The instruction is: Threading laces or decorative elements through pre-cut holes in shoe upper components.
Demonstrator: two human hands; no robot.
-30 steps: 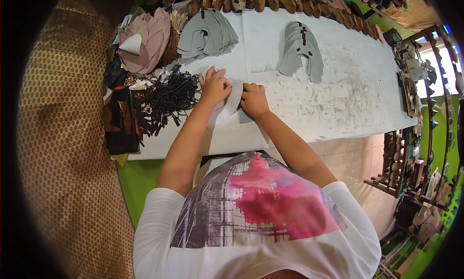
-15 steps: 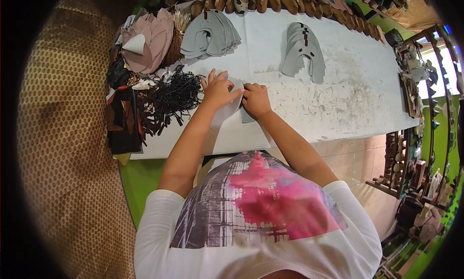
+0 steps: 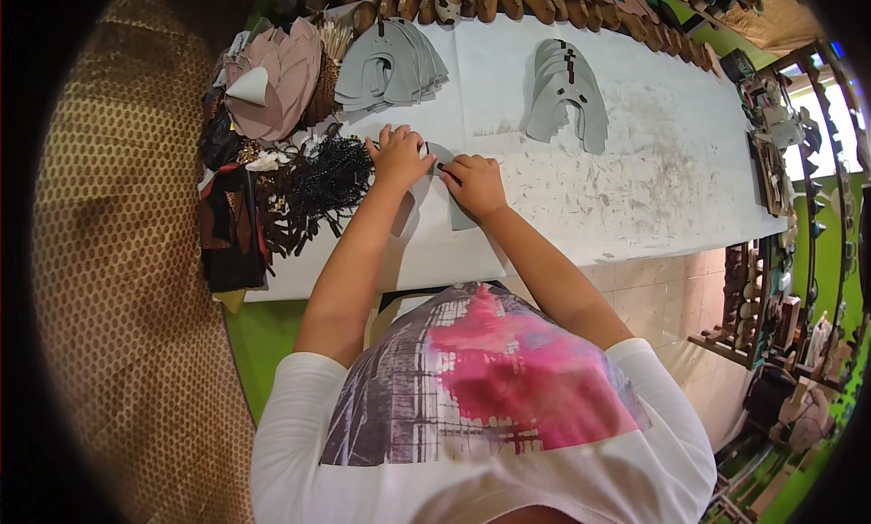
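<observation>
A grey, curved shoe-upper piece (image 3: pixel 462 216) lies on the white table in front of me, one leg showing beside my right wrist and the other partly under my left hand. My left hand (image 3: pixel 399 159) rests on its left side with fingers spread and the thumb near the piece's top. A small dark mark or strip shows beside that thumb. With thumb and fingers closed, my right hand (image 3: pixel 475 185) pinches a small dark strip (image 3: pixel 442 166) against the grey piece. My fingers hide part of the upper.
Stacked grey uppers (image 3: pixel 390 66) stand at back left, and a fanned row with dark tabs (image 3: pixel 570 93) lies back right. Pink pieces (image 3: pixel 286 79), black beaded cords (image 3: pixel 331 175) and dark scraps crowd the left. Wooden shoe lasts (image 3: pixel 486 2) line the far edge; racks (image 3: pixel 758 293) stand right.
My left hand has drawn its fingers lower and closer over the grey piece. The right hand has shifted slightly left, and the dark strip in its fingers has come into view.
</observation>
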